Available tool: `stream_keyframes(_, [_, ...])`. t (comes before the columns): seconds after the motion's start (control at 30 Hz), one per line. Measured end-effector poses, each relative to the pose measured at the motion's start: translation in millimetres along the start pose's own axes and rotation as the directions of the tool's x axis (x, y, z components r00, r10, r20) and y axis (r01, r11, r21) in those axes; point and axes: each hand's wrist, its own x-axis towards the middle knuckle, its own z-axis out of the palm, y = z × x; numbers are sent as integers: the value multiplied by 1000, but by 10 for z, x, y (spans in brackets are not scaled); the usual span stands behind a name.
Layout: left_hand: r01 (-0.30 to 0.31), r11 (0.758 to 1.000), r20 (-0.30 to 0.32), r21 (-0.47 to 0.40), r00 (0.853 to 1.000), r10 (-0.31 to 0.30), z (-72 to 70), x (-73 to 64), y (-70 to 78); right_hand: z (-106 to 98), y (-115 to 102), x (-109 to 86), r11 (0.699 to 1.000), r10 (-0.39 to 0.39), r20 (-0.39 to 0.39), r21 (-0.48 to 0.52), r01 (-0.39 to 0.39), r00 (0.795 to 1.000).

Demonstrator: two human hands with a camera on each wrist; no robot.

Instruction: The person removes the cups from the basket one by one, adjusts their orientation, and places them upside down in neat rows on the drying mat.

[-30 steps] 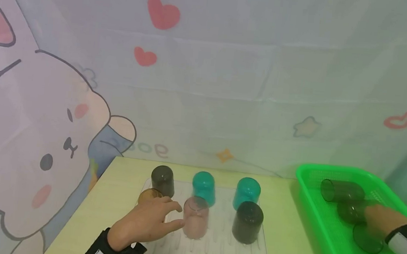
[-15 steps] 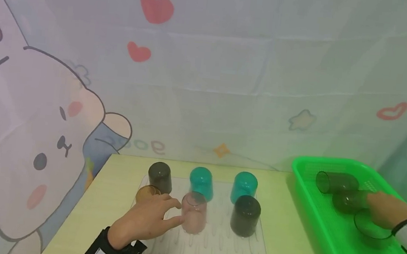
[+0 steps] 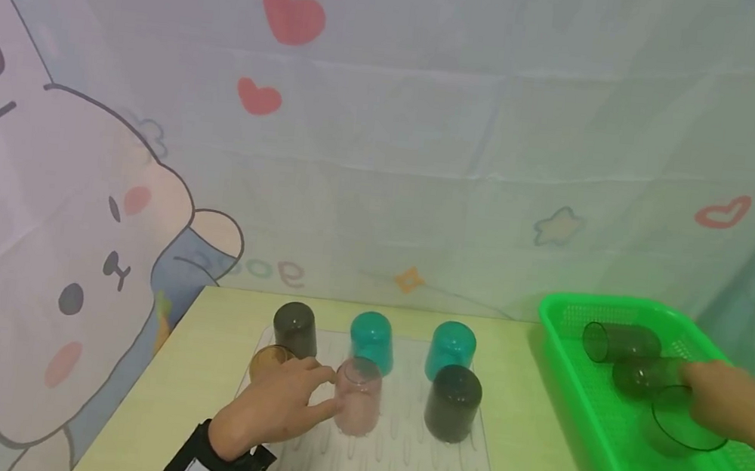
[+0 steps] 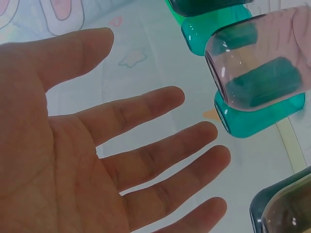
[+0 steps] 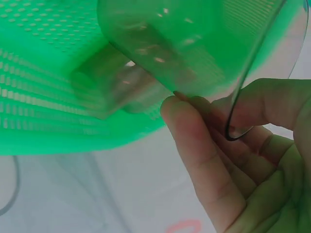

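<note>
- Backdrop [image 3: 395, 192]: printed cloth behind table; rabbit at left, hearts, star.
- Table [image 3: 522, 431]: pale yellow top.
- Green basket [image 3: 616, 456]: right side of view; two dark cups [image 3: 626, 343] lie on their sides within.
- Ribbed mat [image 3: 403, 465]: clear, on table.
- Right hand [image 3: 730, 398]: over basket, fingers and thumb pinching a see-through cup [image 5: 184, 53] at its rim; cup tilted.
- Left hand [image 3: 280, 400]: fingers spread wide, holding nothing; near pink cup [image 3: 357, 400], gap visible in left wrist view.
- Mat cups, bases up: back row grey cup [image 3: 296, 328], two teal cups [image 3: 372, 341]; front row amber cup [image 3: 266, 361], pink, black cup [image 3: 453, 403].
</note>
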Motion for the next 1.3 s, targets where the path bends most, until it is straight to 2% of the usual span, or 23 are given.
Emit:
stream_keyframes(0.13, [-2, 1000, 4, -13, 1000, 2, 34, 18, 3, -130, -153, -56, 1000, -19, -95, 1, 19, 995])
stream_keyframes(0.33, [16, 1000, 13, -10, 1000, -16, 48, 19, 16, -328, -405, -59, 999, -51, -191, -1, 52, 980])
stream_keyframes(0.47, [25, 1000, 21, -4, 999, -25, 51, 14, 35, -417, -588, -30, 998, -42, -241, 29, 50, 970])
stream_keyframes(0.63, [38, 999, 38, -10, 999, -38, 64, 23, 58, -439, -797, -15, 992, -16, -290, 117, 52, 957])
stream_keyframes(0.77, [38, 999, 45, -14, 998, -37, 84, 41, 72, -411, -944, -26, 982, -43, -371, 155, 107, 928])
stream_keyframes(0.87, [27, 1000, 36, -11, 999, -26, 106, 51, 82, -388, -1073, -27, 970, -49, -389, 203, 137, 920])
stream_keyframes(1.1, [-21, 998, 8, -51, 1000, 22, 135, 57, 128, -260, -1380, 15, 911, -16, -421, 368, 188, 907])
stream_keyframes(1.2, [-67, 994, -14, -84, 998, 66, 139, 68, 143, -163, -1517, 55, 863, 5, -417, 461, 207, 909])
stream_keyframes(1.3, [-105, 986, -25, -126, 994, 103, 151, 87, 154, -71, -1672, 97, 796, 40, -368, 574, 194, 929])
